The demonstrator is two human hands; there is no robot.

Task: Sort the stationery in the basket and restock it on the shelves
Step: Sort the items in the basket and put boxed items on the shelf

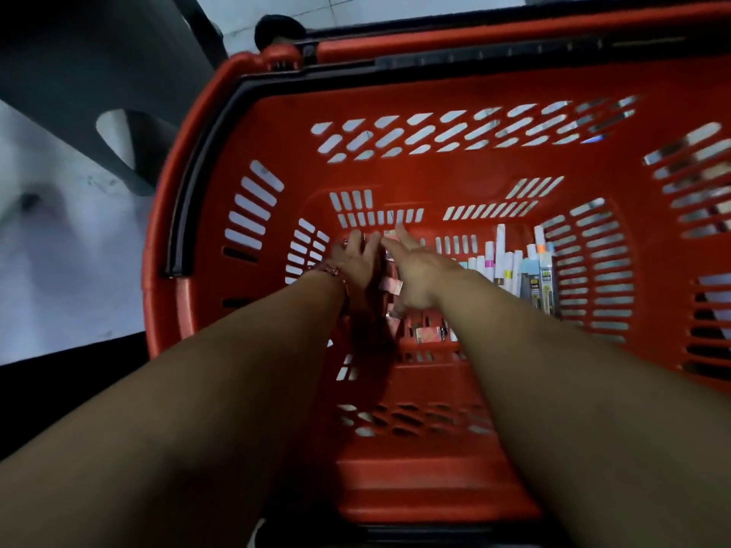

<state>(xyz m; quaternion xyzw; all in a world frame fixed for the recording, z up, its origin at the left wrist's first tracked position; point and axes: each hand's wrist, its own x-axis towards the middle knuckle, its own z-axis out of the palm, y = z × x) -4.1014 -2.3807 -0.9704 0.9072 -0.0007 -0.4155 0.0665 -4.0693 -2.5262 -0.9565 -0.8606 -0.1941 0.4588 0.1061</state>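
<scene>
Deep in the red, slotted plastic basket, the left grip and right grip press flat, fingers fairly straight, against a stack of small pinkish packets sandwiched between them — slim white markers lie just right of the right grip.

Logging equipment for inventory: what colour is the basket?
Red basket, with a black strip along its left rim; head view shows it.

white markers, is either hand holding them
No, the white markers lie by the basket's right wall; the left hand and right hand reach pinkish packs further left.
</scene>
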